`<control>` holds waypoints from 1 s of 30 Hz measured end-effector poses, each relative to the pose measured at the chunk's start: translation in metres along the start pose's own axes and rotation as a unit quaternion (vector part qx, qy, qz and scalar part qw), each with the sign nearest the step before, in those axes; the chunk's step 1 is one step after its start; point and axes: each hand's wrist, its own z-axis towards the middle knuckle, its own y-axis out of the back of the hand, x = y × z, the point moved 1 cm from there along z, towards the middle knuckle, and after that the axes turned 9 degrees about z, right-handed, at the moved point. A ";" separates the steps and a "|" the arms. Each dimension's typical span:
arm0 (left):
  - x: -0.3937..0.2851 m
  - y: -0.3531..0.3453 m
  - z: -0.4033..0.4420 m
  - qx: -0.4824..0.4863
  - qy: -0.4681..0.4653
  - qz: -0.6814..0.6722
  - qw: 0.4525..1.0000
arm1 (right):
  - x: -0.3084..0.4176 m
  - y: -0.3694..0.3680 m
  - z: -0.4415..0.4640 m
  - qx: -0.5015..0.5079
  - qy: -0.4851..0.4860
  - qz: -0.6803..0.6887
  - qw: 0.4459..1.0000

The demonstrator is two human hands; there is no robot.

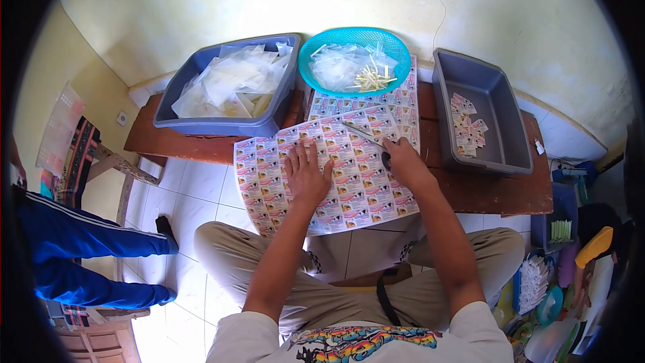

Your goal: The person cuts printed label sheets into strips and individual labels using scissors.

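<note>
A large sheet printed with rows of small labels [275,181] lies over the front edge of the brown wooden table [201,151], partly hanging down. My left hand [309,176] rests flat on it with the fingers spread. On the sheet's right side, my right hand [405,161] grips scissors [363,133] by their dark handle, the blades pointing up and left across the sheet. More printed sheets [408,104] lie beneath and behind it. To the right, a grey tray [500,111] holds several cut label pieces [468,124].
At the back left stands a grey-blue tub [275,121] full of clear plastic bags [235,81]. A turquoise basket [307,70] holds plastic bags and yellowish strips. A person in blue trousers [87,235] stands at left. Another person [594,249] works at far right beside containers.
</note>
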 end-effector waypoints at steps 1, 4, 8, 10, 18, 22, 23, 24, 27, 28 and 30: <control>-0.001 -0.003 0.001 -0.005 0.002 0.007 1.000 | 0.001 0.001 0.003 0.018 0.010 0.005 1.000; -0.006 -0.006 0.005 -0.014 0.001 0.026 1.000 | 0.001 0.005 0.014 0.048 -0.005 0.003 0.999; -0.037 -0.005 0.018 -0.036 -0.046 -0.026 0.998 | 0.004 0.006 0.025 0.049 -0.016 -0.002 0.999; -0.046 -0.006 0.023 -0.052 -0.067 -0.047 0.995 | 0.008 0.010 0.027 0.037 -0.024 0.029 0.999; -0.050 -0.005 0.039 -0.074 -0.032 -0.034 0.996 | 0.004 0.010 0.046 0.064 -0.007 0.065 0.996; -0.046 -0.005 0.044 -0.093 -0.032 -0.036 0.994 | 0.002 0.014 0.045 0.063 0.035 0.076 0.995; -0.045 -0.006 0.044 -0.091 -0.031 -0.036 0.995 | 0.001 0.014 0.044 0.065 0.033 0.077 0.994; -0.042 -0.006 0.047 -0.094 -0.032 -0.029 0.995 | 0.005 0.020 0.045 0.084 0.006 0.106 0.991; -0.036 -0.011 0.049 -0.107 -0.036 -0.014 0.993 | 0.006 0.019 0.037 0.095 -0.009 0.130 0.987; -0.035 -0.013 0.050 -0.104 -0.034 -0.015 0.994 | 0.006 0.019 0.037 0.082 0.005 0.125 0.989; -0.034 -0.012 0.052 -0.106 -0.036 -0.018 0.994 | 0.008 0.018 0.032 0.089 -0.016 0.123 0.988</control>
